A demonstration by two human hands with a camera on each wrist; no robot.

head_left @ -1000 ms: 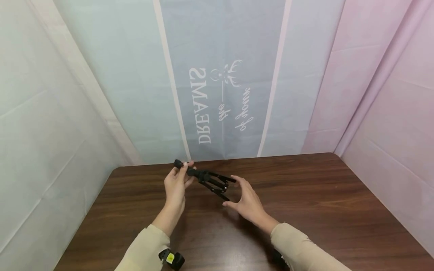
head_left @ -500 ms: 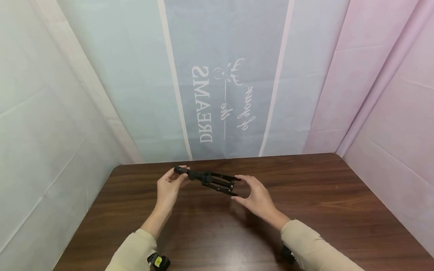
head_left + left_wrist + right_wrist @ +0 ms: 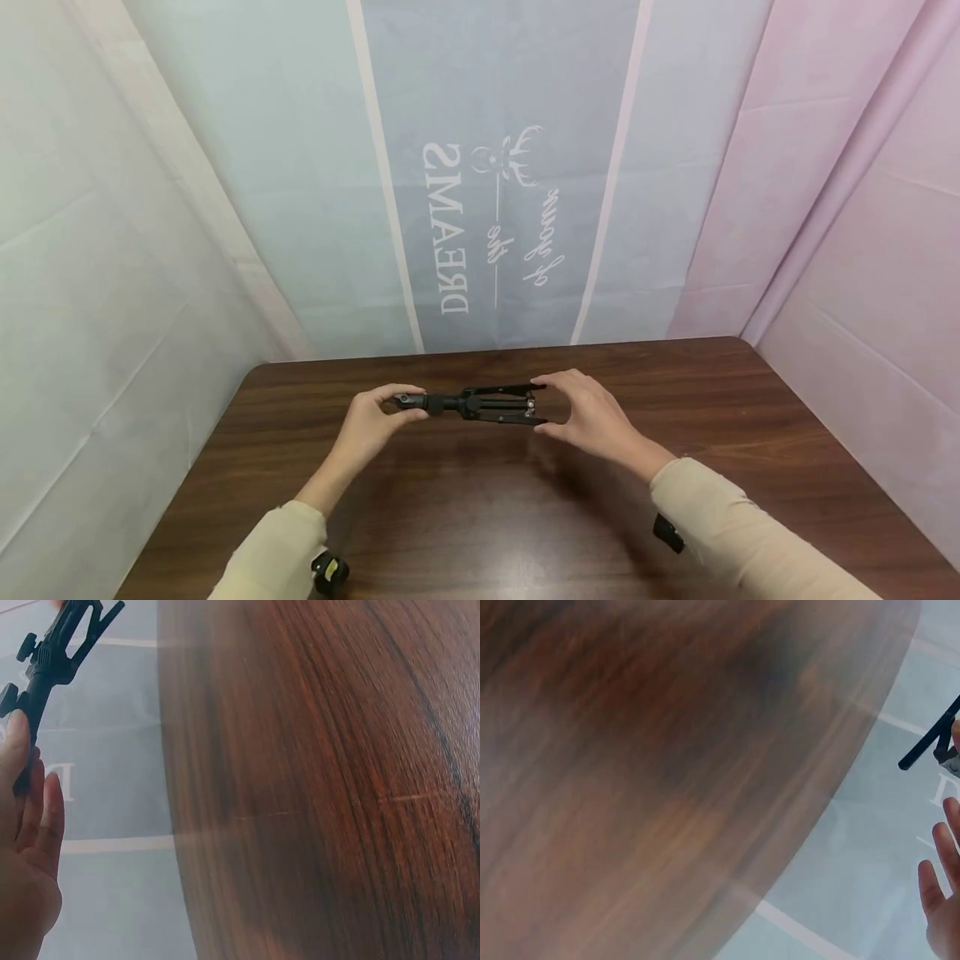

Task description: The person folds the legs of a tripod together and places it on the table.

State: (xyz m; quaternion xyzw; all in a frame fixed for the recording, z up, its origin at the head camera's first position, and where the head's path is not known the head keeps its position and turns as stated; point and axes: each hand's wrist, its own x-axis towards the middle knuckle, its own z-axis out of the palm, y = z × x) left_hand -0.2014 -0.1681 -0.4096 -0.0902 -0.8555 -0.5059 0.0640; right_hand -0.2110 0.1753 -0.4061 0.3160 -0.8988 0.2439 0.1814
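Observation:
A small black tripod [image 3: 474,403] lies level between my two hands above the table, its legs pointing right and a little spread. My left hand [image 3: 371,421] holds its head end between thumb and fingers. At the other end, my right hand [image 3: 596,417] pinches the leg tips, thumb on the near leg and fingers on the far one. The left wrist view shows the tripod's column and knobs [image 3: 52,664] rising from the left hand [image 3: 30,877]. In the right wrist view, one leg [image 3: 922,750] shows at the edge, with the lower fingers of the right hand [image 3: 945,900] held apart.
Beneath the hands is a dark brown wooden table [image 3: 480,508] with rounded far corners. A printed cloth backdrop [image 3: 495,167] hangs behind it, with pale cloth at both sides. A black wrist camera [image 3: 330,572] is strapped at the left sleeve, another [image 3: 667,533] at the right.
The tripod has turned from slanting to level, and its legs have come closer together. My right hand has moved right; my left hand has shifted slightly left and down along the head.

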